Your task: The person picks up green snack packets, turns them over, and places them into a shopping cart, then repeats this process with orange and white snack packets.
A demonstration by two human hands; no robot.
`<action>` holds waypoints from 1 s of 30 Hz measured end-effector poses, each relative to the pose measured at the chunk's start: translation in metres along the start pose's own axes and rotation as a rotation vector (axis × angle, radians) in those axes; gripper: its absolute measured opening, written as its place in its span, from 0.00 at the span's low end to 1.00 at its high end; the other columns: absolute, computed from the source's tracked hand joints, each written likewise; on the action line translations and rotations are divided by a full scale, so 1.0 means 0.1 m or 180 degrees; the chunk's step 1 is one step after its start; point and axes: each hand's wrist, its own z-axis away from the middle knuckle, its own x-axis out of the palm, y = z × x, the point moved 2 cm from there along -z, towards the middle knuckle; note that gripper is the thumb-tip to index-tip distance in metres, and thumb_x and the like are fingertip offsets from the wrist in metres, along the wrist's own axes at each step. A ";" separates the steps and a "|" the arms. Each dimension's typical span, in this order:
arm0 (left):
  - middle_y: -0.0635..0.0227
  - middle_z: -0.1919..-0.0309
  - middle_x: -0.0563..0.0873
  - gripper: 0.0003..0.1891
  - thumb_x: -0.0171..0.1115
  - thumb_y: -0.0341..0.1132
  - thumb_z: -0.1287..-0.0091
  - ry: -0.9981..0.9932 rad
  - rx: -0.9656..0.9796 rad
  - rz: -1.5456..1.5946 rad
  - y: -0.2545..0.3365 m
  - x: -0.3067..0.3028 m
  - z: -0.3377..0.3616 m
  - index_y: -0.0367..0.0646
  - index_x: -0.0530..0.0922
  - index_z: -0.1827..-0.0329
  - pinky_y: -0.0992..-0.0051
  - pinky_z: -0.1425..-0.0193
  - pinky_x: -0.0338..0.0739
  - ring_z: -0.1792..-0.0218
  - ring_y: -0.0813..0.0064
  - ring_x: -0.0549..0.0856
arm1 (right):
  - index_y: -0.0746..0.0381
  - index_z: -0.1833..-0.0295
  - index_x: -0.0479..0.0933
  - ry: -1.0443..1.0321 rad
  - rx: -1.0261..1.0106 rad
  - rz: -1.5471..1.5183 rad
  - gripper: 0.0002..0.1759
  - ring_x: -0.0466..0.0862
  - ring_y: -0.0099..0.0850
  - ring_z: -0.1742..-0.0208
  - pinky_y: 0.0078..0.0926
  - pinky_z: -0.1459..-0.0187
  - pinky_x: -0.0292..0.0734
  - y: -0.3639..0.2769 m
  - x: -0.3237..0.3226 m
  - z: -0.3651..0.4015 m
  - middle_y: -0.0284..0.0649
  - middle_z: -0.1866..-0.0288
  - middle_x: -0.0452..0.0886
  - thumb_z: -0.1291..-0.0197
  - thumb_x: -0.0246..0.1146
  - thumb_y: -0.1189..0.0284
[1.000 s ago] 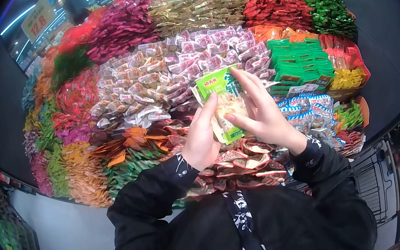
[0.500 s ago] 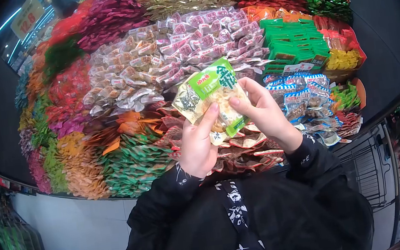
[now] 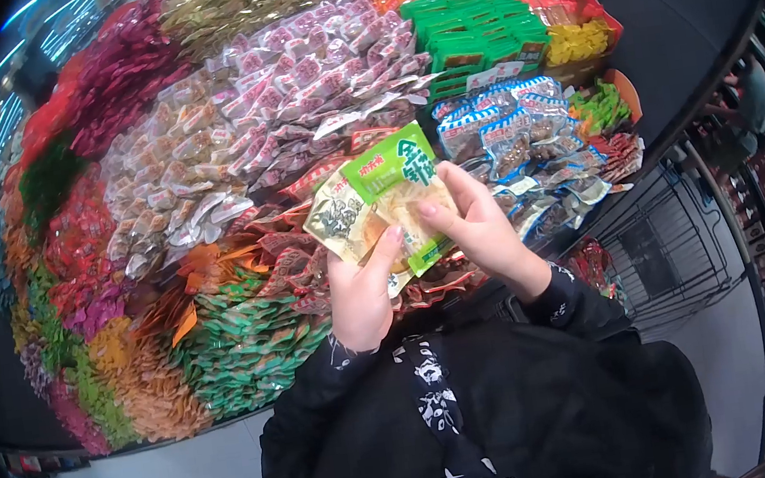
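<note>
Snack packets (image 3: pixel 388 189) gripped low by left hand (image 3: pixel 360 291) and right hand (image 3: pixel 486 238) above heaped display (image 3: pixel 218 144).

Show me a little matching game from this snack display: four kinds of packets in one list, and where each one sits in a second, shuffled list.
Things
1. green-topped packet
2. blue-and-white packets
3. flat green packs
4. yellow sweets

Places
A. at the display's right edge
B. held between the left hand and the right hand
C. on the display just beyond the right hand
D. stacked flat, farther up the display than the blue-and-white ones

Pairs: 1-B, 2-C, 3-D, 4-A
</note>
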 end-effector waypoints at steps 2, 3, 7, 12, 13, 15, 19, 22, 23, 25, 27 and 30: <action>0.64 0.50 0.79 0.18 0.57 0.21 0.36 -0.0038 0.0022 -0.0146 -0.03 -0.03 0.04 0.34 0.69 0.42 0.76 0.45 0.74 0.50 0.77 0.80 | 0.65 0.47 0.71 -0.0010 0.0229 -0.0225 0.16 0.76 0.14 0.57 0.17 0.55 0.72 0.03 -0.02 0.09 0.31 0.57 0.78 0.33 0.57 0.66; 0.64 0.50 0.79 0.19 0.57 0.21 0.36 -0.0094 -0.0020 -0.0188 -0.03 -0.04 0.06 0.34 0.69 0.42 0.76 0.45 0.74 0.50 0.76 0.80 | 0.66 0.46 0.72 -0.0062 0.0346 -0.0242 0.16 0.75 0.14 0.58 0.16 0.55 0.72 0.08 -0.06 0.14 0.30 0.57 0.79 0.32 0.56 0.65; 0.64 0.49 0.79 0.19 0.57 0.20 0.37 -0.0230 -0.0315 -0.0176 -0.07 -0.10 0.13 0.34 0.69 0.42 0.75 0.44 0.74 0.50 0.75 0.80 | 0.66 0.47 0.73 0.0019 0.0305 0.0057 0.17 0.74 0.12 0.60 0.14 0.59 0.71 0.14 -0.05 0.31 0.29 0.58 0.79 0.31 0.55 0.64; 0.63 0.49 0.79 0.22 0.60 0.18 0.40 -0.0401 -0.0464 -0.0337 -0.06 -0.09 0.19 0.34 0.69 0.42 0.75 0.45 0.74 0.49 0.75 0.79 | 0.66 0.49 0.73 0.0283 -0.0073 0.0252 0.16 0.75 0.13 0.60 0.15 0.58 0.72 0.19 0.00 0.44 0.30 0.57 0.79 0.31 0.54 0.65; 0.63 0.49 0.79 0.22 0.60 0.18 0.40 -0.0429 -0.0484 -0.0360 -0.07 -0.08 0.20 0.34 0.69 0.42 0.75 0.45 0.74 0.49 0.75 0.79 | 0.66 0.48 0.73 0.0316 -0.0075 0.0201 0.16 0.75 0.13 0.59 0.15 0.57 0.72 0.17 0.02 0.46 0.30 0.57 0.79 0.31 0.55 0.65; 0.63 0.51 0.80 0.21 0.60 0.17 0.41 -0.0389 -0.0416 -0.0507 -0.11 -0.08 0.22 0.33 0.70 0.43 0.76 0.46 0.75 0.51 0.75 0.80 | 0.66 0.46 0.72 0.0367 -0.0079 0.0004 0.16 0.76 0.15 0.57 0.18 0.54 0.73 0.15 0.03 0.50 0.31 0.56 0.80 0.32 0.56 0.65; 0.63 0.52 0.81 0.20 0.60 0.17 0.42 -0.0402 -0.0278 -0.0570 -0.12 0.01 0.24 0.32 0.71 0.45 0.76 0.47 0.75 0.53 0.74 0.81 | 0.67 0.43 0.71 0.0085 0.0116 -0.0013 0.18 0.76 0.17 0.53 0.19 0.52 0.72 0.10 -0.08 0.59 0.32 0.53 0.79 0.33 0.57 0.68; 0.62 0.52 0.81 0.21 0.60 0.16 0.42 -0.0395 -0.0331 -0.0653 -0.13 0.04 0.23 0.32 0.71 0.45 0.75 0.47 0.76 0.52 0.74 0.82 | 0.67 0.42 0.70 -0.0339 0.0393 0.0498 0.19 0.76 0.17 0.53 0.19 0.51 0.72 0.01 -0.25 0.65 0.32 0.52 0.79 0.34 0.58 0.69; 0.62 0.52 0.81 0.21 0.60 0.16 0.42 -0.0382 -0.0332 -0.0660 -0.17 0.06 0.22 0.32 0.71 0.45 0.75 0.47 0.76 0.52 0.74 0.82 | 0.68 0.44 0.71 -0.0207 0.0316 0.0326 0.18 0.76 0.16 0.54 0.18 0.53 0.72 0.05 -0.28 0.67 0.31 0.54 0.79 0.35 0.60 0.70; 0.62 0.52 0.81 0.21 0.60 0.16 0.42 -0.0355 -0.0331 -0.0645 -0.27 0.13 0.21 0.32 0.71 0.45 0.75 0.47 0.76 0.52 0.74 0.82 | 0.68 0.44 0.71 -0.0133 0.0327 0.0352 0.18 0.76 0.16 0.55 0.18 0.53 0.72 0.05 -0.37 0.72 0.31 0.55 0.79 0.35 0.59 0.70; 0.62 0.52 0.81 0.21 0.60 0.16 0.42 -0.0422 -0.0390 -0.0592 -0.32 0.28 0.19 0.32 0.71 0.45 0.75 0.47 0.76 0.52 0.74 0.82 | 0.68 0.46 0.71 -0.0035 0.0436 0.0492 0.16 0.76 0.15 0.55 0.16 0.54 0.72 0.01 -0.54 0.78 0.32 0.55 0.79 0.35 0.59 0.70; 0.62 0.52 0.81 0.21 0.61 0.17 0.42 -0.0553 -0.0456 -0.0562 -0.49 0.51 0.14 0.32 0.71 0.45 0.76 0.47 0.76 0.52 0.74 0.82 | 0.67 0.49 0.72 0.0330 0.0256 0.0490 0.14 0.73 0.12 0.62 0.15 0.61 0.70 0.04 -0.80 0.86 0.29 0.63 0.78 0.35 0.59 0.68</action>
